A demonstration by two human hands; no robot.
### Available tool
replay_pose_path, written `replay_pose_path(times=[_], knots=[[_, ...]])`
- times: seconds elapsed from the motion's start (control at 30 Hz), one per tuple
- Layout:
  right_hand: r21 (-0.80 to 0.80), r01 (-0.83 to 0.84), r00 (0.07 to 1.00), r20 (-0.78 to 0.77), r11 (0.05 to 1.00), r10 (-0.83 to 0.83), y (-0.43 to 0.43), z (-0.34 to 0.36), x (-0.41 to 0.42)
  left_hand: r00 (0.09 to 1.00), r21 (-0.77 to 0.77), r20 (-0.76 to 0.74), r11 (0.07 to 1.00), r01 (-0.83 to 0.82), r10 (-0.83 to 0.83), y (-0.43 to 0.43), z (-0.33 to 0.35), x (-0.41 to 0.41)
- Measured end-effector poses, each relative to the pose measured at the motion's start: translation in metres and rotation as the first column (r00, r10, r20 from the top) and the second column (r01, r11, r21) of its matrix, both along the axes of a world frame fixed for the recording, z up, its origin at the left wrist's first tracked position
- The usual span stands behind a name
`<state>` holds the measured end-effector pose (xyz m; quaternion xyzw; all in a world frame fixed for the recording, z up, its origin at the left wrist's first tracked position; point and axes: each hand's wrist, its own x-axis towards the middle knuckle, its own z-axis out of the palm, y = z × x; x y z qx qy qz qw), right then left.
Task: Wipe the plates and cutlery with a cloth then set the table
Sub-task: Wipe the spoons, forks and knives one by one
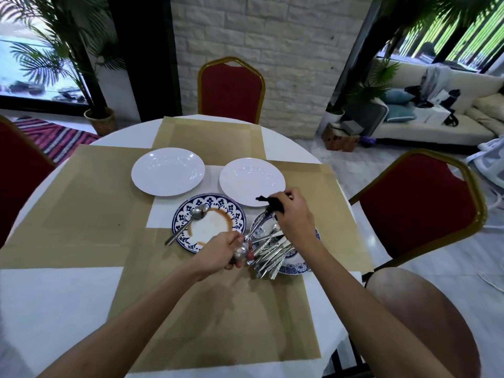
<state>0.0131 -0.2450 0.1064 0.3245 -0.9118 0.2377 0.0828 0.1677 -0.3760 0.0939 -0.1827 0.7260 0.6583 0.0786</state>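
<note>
**A:** Where is the spoon (255,231) that's being wiped?

**B:** Over the near right of the surface (54,296), slung between both hands. The left hand (229,252) has its fingers curled round the bowl end. The right hand (293,214) pinches a black cloth (272,204) around the handle.

**A:** What might go wrong?

**B:** It hangs just above the cutlery pile (272,256) on a patterned plate (296,267). If the cloth drags harder than the left fingers hold, I'd expect the spoon to slip into the pile. It could also knock off pieces that overhang the near rim.

**A:** Anything else?

**B:** The stained plate (210,227), with a dirty spoon (197,212) on it, sits just left. A loose cloth corner could catch sauce there and later smear the white plates (167,171).
</note>
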Motion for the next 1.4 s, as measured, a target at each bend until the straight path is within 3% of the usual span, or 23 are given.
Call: replay_pose_path(times=[0.13,0.23,0.3,0.37,0.43,0.47,0.53,0.57,0.63,0.77,0.93,1.07,1.1,1.17,1.2,1.27,1.33,1.4], knots=[[0.131,-0.237,0.963,-0.097,0.963,0.250,0.006,-0.010,0.023,1.000,0.015,0.019,1.000,-0.010,0.010,0.001,0.000,-0.001],[0.127,-0.243,0.970,0.008,0.962,0.243,0.012,-0.014,0.022,0.999,0.000,0.046,1.000,-0.005,0.005,0.004,-0.003,-0.001],[0.031,-0.096,0.976,0.198,0.995,0.088,0.013,-0.006,0.007,0.998,-0.045,0.055,0.999,0.019,-0.016,0.004,-0.004,-0.001],[-0.097,0.005,0.867,0.497,0.995,0.044,0.018,0.007,-0.008,0.998,-0.033,0.060,0.999,0.036,-0.034,0.001,-0.003,-0.002],[-0.280,0.092,0.659,0.737,0.956,0.153,0.026,0.018,-0.012,0.997,0.093,0.080,0.995,-0.024,0.016,-0.004,0.002,-0.005],[-0.362,0.156,0.576,0.789,0.919,0.213,0.031,0.022,-0.011,0.990,0.233,0.116,0.967,-0.103,0.077,-0.007,0.005,-0.008],[-0.444,0.281,0.525,0.813,0.851,0.251,0.038,0.023,-0.009,0.969,0.552,0.167,0.797,-0.247,0.184,-0.013,0.009,-0.013],[-0.461,0.334,0.526,0.815,0.822,0.243,0.041,0.021,-0.007,0.963,0.648,0.158,0.713,-0.267,0.217,-0.015,0.010,-0.016],[-0.466,0.392,0.545,0.812,0.793,0.208,0.047,0.015,-0.002,0.952,0.700,0.120,0.655,-0.283,0.283,-0.013,0.009,-0.025],[-0.431,0.388,0.585,0.798,0.815,0.144,0.059,-0.001,0.014,0.888,0.619,0.178,0.653,-0.436,0.424,0.008,-0.002,-0.053],[-0.340,0.294,0.719,0.695,0.894,0.028,0.080,-0.031,0.032,0.879,0.573,0.292,0.666,-0.477,0.378,0.033,-0.014,-0.078],[-0.207,0.318,0.705,0.704,0.925,-0.084,0.100,-0.050,0.039,0.898,0.368,0.237,0.821,-0.437,0.372,0.046,-0.026,-0.096],[-0.206,0.376,0.663,0.741,0.903,-0.107,0.104,-0.053,0.038,0.915,0.265,0.209,0.881,-0.392,0.344,0.045,-0.029,-0.101],[-0.263,0.590,0.465,0.883,0.763,-0.055,0.114,-0.053,0.035,0.965,-0.048,0.160,0.978,-0.205,0.210,0.042,-0.039,-0.111],[-0.269,0.700,0.342,0.939,0.661,0.019,0.118,-0.050,0.034,0.981,-0.239,0.152,0.968,-0.081,0.119,0.041,-0.043,-0.114],[-0.218,0.839,0.162,0.975,0.498,0.153,0.124,-0.047,0.031,0.991,-0.530,0.130,0.844,0.080,-0.012,0.044,-0.048,-0.119],[-0.162,0.892,0.058,0.967,0.422,0.249,0.127,-0.050,0.029,0.992,-0.622,0.096,0.773,0.121,-0.079,0.051,-0.053,-0.123],[-0.154,0.910,0.030,0.951,0.386,0.308,0.127,-0.054,0.029,0.993,-0.659,0.079,0.743,0.119,-0.089,0.056,-0.058,-0.127]])
